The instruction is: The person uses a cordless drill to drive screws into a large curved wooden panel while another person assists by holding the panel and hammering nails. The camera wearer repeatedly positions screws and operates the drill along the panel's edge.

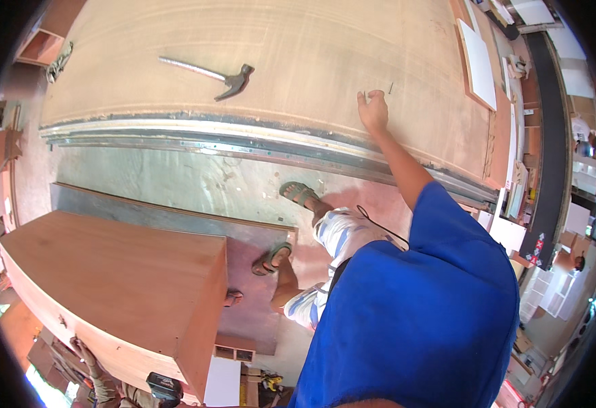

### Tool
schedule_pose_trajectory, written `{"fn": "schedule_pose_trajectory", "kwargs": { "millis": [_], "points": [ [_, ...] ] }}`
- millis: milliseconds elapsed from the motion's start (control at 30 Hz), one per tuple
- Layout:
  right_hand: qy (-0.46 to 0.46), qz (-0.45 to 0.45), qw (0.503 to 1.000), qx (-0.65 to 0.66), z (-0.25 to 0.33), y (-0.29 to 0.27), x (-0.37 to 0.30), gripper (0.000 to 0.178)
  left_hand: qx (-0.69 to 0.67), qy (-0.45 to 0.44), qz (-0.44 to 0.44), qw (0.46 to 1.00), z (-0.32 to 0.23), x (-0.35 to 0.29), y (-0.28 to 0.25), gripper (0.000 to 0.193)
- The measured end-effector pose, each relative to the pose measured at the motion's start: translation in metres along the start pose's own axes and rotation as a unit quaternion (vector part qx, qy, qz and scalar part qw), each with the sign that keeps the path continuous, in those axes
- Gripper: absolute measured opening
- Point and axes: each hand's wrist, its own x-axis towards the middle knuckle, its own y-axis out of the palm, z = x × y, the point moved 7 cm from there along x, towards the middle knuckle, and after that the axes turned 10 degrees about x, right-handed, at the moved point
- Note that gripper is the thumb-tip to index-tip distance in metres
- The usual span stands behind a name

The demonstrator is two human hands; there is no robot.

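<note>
My right hand (374, 111) reaches over a wide, light-brown wooden worktop (298, 41). Its fingers are curled, with a thin dark sliver, apparently a nail (364, 94), between thumb and forefinger. Just beyond the fingertips, a second nail (390, 88) lies on the wood. Farther left, a claw hammer (235, 81) rests on the same surface, its dark head toward me and its pale handle pointing left. No part of my left hand shows.
Metal rails (243, 139) line the worktop's near edge. A big wooden cabinet box (114, 272) stands at lower left, with a co-worker's hand (86, 355) at its side and a black tool battery (165, 386) close by. White panels (476, 64) lean over the worktop's right end.
</note>
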Motion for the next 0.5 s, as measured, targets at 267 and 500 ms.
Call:
{"fn": "schedule_pose_trajectory", "kwargs": {
  "millis": [267,500],
  "points": [
    [0.055,0.037,0.997,-0.038,-0.022,0.022,0.047,0.041,-0.347,-0.156,0.020,0.924,0.046,-0.003,-0.112,0.053],
    [-0.114,0.180,0.835,-0.508,-0.165,0.046,0.189,0.046,0.087,-0.145,-0.124,0.978,0.073,-0.015,-0.155,0.051]
  ]
}}
